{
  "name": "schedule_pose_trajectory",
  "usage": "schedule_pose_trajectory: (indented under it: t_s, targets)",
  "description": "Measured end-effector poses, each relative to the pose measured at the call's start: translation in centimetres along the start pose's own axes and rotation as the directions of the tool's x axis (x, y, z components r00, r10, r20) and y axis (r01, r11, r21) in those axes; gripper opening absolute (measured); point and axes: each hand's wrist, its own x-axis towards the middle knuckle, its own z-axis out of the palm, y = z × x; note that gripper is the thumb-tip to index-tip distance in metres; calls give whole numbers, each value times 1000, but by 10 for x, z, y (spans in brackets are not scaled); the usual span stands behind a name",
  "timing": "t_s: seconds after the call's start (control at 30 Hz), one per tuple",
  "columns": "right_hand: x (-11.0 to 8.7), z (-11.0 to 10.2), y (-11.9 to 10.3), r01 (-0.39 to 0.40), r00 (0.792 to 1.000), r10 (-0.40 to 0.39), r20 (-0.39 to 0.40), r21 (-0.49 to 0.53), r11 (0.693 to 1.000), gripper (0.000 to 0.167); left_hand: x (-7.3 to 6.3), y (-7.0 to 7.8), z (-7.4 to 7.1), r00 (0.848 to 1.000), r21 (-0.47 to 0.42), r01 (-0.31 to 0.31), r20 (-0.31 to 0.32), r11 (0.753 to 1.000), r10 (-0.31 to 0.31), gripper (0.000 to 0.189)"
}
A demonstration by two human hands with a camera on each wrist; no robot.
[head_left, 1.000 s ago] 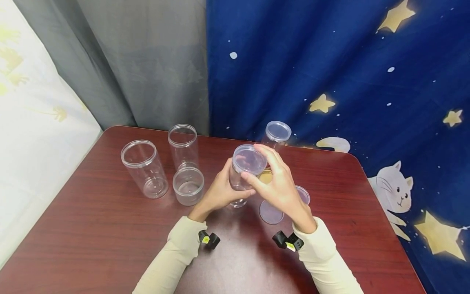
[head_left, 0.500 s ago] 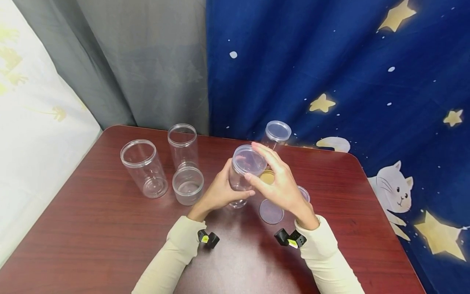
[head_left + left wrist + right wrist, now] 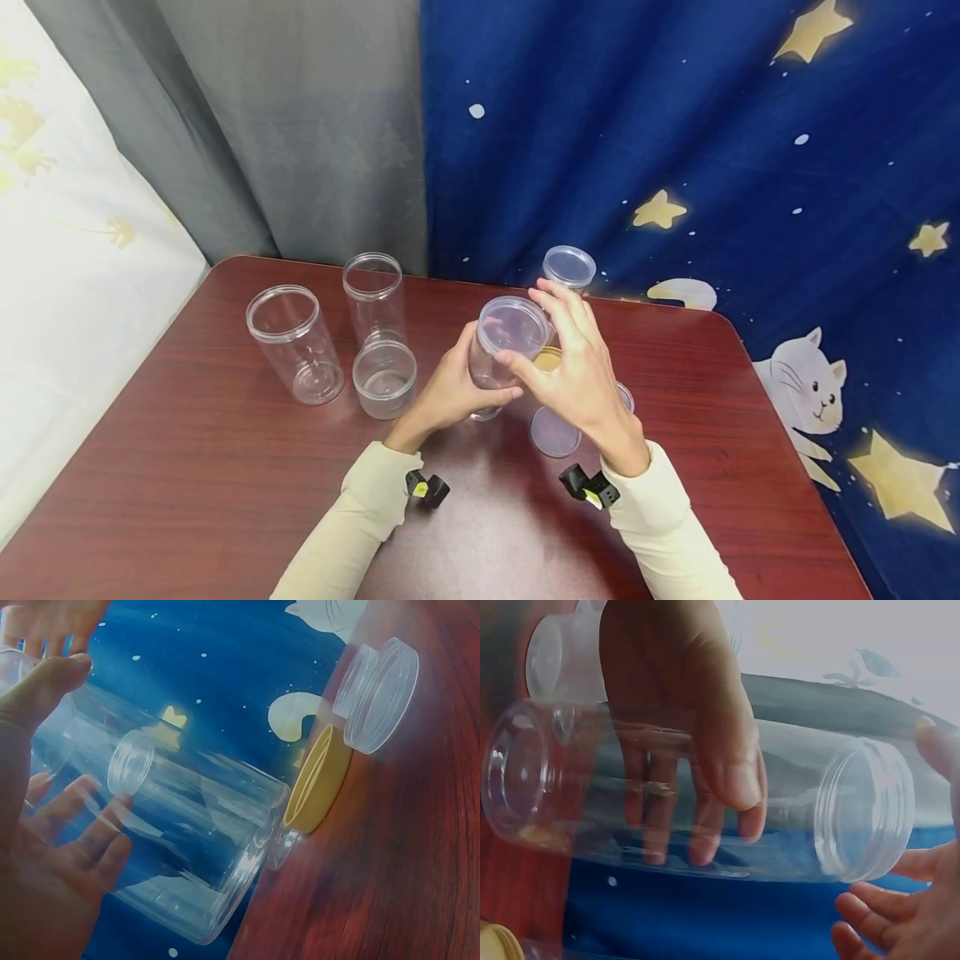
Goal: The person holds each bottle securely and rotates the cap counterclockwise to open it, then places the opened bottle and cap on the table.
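Observation:
My left hand grips a tall clear jar round its side, thumb across the front. A clear screw lid sits on the jar's mouth. The jar is upright but a little tilted in the head view, held in front of me. My right hand is beside the lid, its fingers extended and spread off the far side, the thumb right at the near rim. In the right wrist view those fingers show relaxed next to the lid. Behind the right hand, a gold lid is partly hidden.
Two tall open jars and a short open jar stand at left. Another tall jar with a clear lid is at the back. A loose clear lid lies near my right wrist, another partly behind it.
My right fingers have come away from the lid's far rim and spread outward. The left hand still holds the jar in nearly the same place.

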Motion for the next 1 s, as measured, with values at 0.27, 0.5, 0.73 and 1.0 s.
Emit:
schedule_pose_trajectory:
  t_s: [0.27,0.5,0.73,1.0]
  targets:
    - [-2,3,-10,-35,999,39,19,-190,981,84,1,0,2,999,43,-44,5,998,43,92]
    - [-3,4,-9,-43,998,53,39,-207,977,79,1,1,2,999,46,-53,10,998,53,93]
    - [-3,4,-8,-34,998,44,52,-185,982,78,1,1,1,998,46,-60,22,997,59,93]
    - [-3,4,-5,-8,1000,7,-3,-136,991,74,1,0,1,997,75,-76,4,994,76,95]
